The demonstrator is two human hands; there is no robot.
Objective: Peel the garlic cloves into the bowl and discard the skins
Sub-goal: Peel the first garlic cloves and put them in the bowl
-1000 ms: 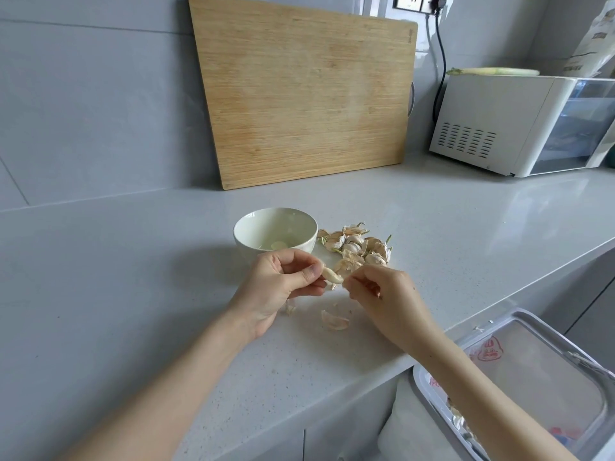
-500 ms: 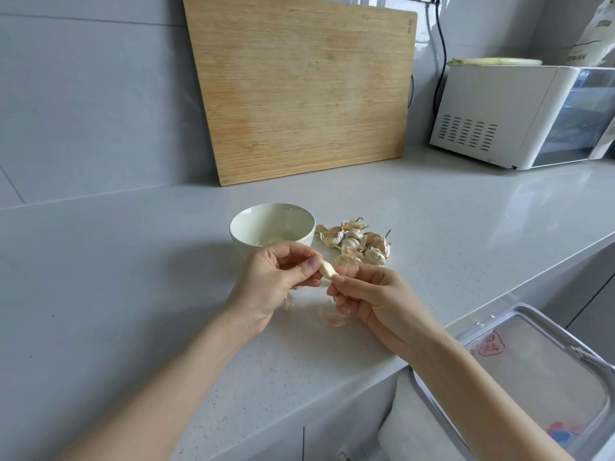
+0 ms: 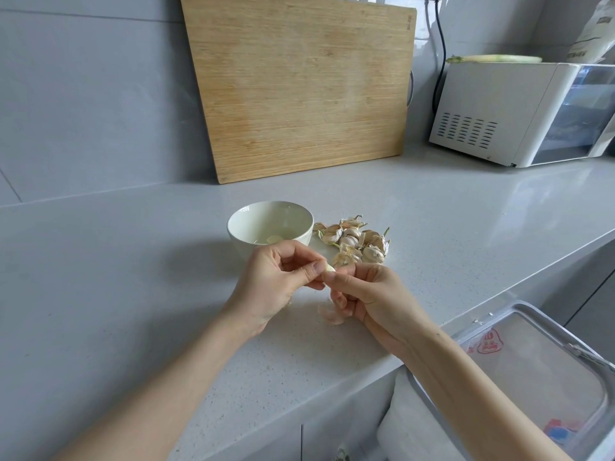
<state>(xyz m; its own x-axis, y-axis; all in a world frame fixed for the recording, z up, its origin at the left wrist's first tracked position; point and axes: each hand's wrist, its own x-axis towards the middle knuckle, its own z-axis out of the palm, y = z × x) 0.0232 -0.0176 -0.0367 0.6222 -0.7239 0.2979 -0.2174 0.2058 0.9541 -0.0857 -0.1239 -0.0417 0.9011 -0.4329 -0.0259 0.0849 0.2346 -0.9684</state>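
Note:
A pale garlic clove (image 3: 329, 268) is pinched between both hands just in front of the white bowl (image 3: 243, 227). My left hand (image 3: 276, 281) holds it with thumb and fingers from the left. My right hand (image 3: 369, 294) pinches its other end, fingers curled. A peeled clove (image 3: 274, 238) lies inside the bowl. A pile of unpeeled garlic cloves (image 3: 357, 241) sits right of the bowl. Loose skins (image 3: 329, 316) lie on the counter under my right hand.
A wooden cutting board (image 3: 299, 84) leans on the back wall. A white appliance (image 3: 519, 111) stands at the far right. Below the grey counter's front edge (image 3: 366, 371), at lower right, is a bin lined with a plastic bag (image 3: 532, 371).
My hands have closed in on each other around the clove. The right hand's fingers now curl under it, and more bare clove shows than a second ago.

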